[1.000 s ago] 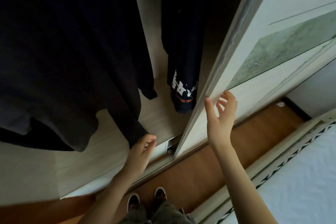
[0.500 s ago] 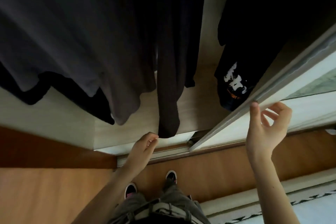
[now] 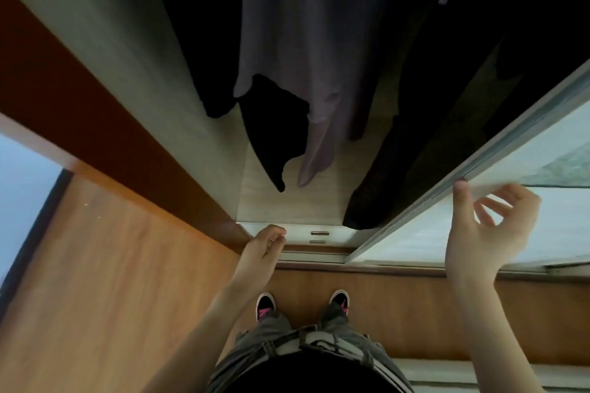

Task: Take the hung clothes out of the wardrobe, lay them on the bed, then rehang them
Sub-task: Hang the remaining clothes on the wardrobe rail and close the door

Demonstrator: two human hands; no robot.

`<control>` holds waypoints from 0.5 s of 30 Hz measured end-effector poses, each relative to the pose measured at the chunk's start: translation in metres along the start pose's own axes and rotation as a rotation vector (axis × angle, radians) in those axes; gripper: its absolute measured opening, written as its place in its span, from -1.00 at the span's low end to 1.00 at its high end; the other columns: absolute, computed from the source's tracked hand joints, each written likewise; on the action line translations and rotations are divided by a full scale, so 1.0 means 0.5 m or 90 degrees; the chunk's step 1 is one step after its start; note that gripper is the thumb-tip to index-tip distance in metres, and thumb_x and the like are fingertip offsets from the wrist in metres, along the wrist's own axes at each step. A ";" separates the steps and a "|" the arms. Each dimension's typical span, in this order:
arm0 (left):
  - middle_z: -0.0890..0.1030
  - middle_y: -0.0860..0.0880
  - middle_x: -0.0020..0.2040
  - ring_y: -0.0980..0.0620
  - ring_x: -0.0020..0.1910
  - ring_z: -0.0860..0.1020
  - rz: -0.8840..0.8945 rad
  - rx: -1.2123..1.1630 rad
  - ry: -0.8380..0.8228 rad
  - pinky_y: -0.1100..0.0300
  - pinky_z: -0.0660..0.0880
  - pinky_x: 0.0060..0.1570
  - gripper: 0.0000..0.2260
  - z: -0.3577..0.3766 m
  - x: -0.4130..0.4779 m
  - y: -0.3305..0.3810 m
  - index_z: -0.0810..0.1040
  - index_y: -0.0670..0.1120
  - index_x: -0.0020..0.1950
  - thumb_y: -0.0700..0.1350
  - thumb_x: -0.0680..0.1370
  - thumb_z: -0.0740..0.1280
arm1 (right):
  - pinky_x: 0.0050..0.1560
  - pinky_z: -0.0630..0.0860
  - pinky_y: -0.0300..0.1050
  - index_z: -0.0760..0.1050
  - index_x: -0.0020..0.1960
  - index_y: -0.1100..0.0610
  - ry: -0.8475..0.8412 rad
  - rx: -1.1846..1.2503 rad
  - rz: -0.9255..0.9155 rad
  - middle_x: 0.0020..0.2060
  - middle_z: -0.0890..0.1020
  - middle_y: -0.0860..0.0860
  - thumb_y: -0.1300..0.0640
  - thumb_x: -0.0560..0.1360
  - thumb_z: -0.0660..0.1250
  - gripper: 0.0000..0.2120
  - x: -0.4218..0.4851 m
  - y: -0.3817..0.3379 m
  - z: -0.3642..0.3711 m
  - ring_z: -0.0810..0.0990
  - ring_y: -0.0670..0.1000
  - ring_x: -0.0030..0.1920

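Several dark garments hang inside the open wardrobe: a grey-mauve garment in the middle, a black one in front of it, and a long black garment to the right. My left hand hovers low at the wardrobe's bottom edge, fingers loosely curled, holding nothing. My right hand is raised beside the sliding door; its thumb tip touches the door's edge while the other fingers stay loosely curled and apart from it. The hangers and rail are out of view.
The wardrobe's light side panel rises at left, with a dark wooden face beside it. A wooden floor lies below. My shoes stand just before the door track. A pale strip runs along the lower right.
The view swung left, so the garments now hang centre and right and the bed left the frame. My right hand stayed at the sliding door's edge; my left hand stayed low by the wardrobe base.
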State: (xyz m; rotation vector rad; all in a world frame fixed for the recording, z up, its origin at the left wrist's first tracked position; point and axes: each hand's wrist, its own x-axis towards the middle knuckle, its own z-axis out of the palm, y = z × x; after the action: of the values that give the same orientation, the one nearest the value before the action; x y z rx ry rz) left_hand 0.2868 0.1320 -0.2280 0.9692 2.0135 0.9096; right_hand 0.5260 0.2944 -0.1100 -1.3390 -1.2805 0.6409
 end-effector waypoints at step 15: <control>0.45 0.01 0.05 -0.03 0.02 0.48 -0.194 -0.148 0.313 0.25 0.44 -0.19 -0.69 -0.244 -0.070 -0.137 0.25 -0.07 0.16 -0.02 0.56 0.32 | 0.09 0.57 -0.05 0.37 0.14 -0.01 -0.115 0.040 -0.001 0.03 0.43 -0.16 -0.05 0.44 0.45 -0.62 -0.230 -0.107 0.196 0.52 -0.03 0.03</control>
State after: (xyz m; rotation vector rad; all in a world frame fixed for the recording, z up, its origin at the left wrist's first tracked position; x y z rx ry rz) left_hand 0.1800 0.0363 -0.2133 0.3122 2.3041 1.2600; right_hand 0.3894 0.2107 -0.1172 -1.2512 -1.3945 0.8099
